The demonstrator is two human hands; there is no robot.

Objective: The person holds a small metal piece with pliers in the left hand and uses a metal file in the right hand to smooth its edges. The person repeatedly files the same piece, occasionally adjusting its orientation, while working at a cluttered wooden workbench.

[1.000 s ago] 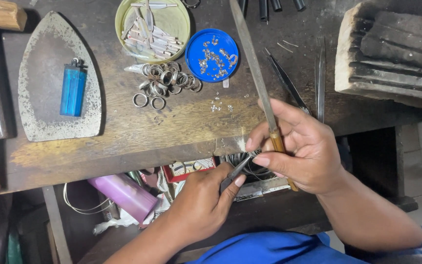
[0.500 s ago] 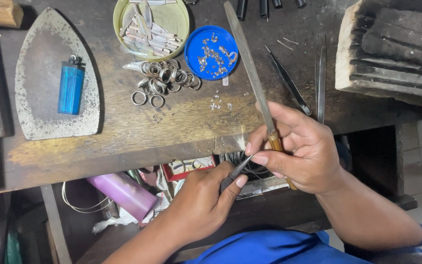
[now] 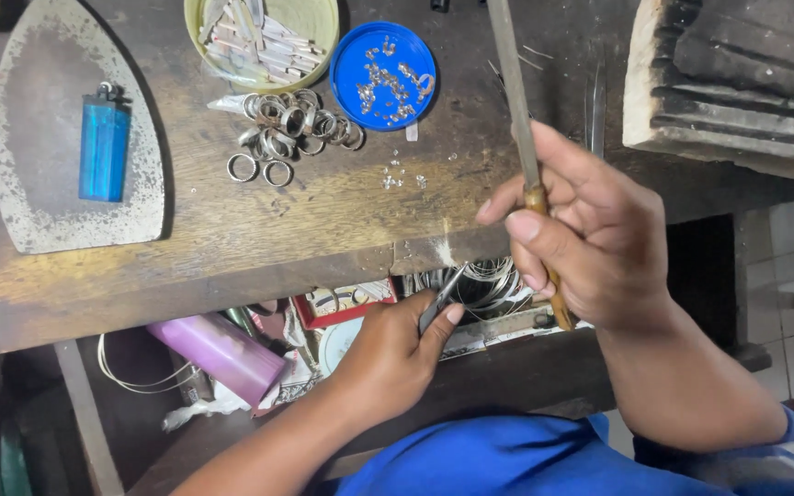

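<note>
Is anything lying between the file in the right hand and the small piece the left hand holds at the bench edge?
Nothing visible does. The right hand grips the file above the bench edge; the left hand pinches a thin dark piece just below, open gap between.

A jeweller's workshop is shown: a scarred wooden workbench (image 3: 323,220) is strewn with metal rings (image 3: 296,124), a file (image 3: 516,101) and a blue dish of small parts (image 3: 384,62).
</note>
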